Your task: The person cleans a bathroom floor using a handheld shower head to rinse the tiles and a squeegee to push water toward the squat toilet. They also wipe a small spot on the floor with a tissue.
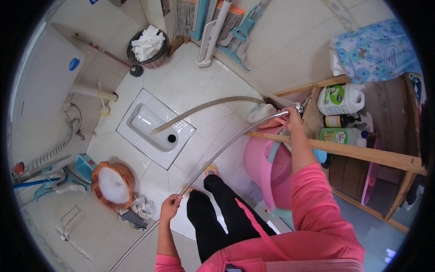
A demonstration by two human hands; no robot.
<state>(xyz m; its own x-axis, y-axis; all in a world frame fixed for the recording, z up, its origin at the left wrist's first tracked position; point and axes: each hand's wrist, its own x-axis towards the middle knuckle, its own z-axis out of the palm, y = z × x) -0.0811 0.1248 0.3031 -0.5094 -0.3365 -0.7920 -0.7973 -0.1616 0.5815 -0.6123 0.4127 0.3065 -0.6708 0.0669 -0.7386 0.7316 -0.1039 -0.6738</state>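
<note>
A long flexible metal shower hose (217, 154) runs diagonally across the view. My left hand (170, 206) grips it between thumb and fingers, low in front of my legs. At the right, my right hand (289, 119) is closed around the hose's upper end, by a chrome fitting (298, 107). Under that hand lie a white plastic bottle (261, 113) and part of something skin-coloured that I cannot make out. Below it stands a pink tub (253, 153). A grey drain hose (217, 102) leads from the wooden shelf to the white squat toilet (156, 127), its end over the bowl.
A wooden shelf frame (360, 154) with detergent bottles (340, 99) juts out at right. A brown basin of suds (114, 185) and wet cloths (142, 205) lie at left. A waste bin (157, 63), a plunger (136, 70), brooms and mops (212, 37) stand along the back.
</note>
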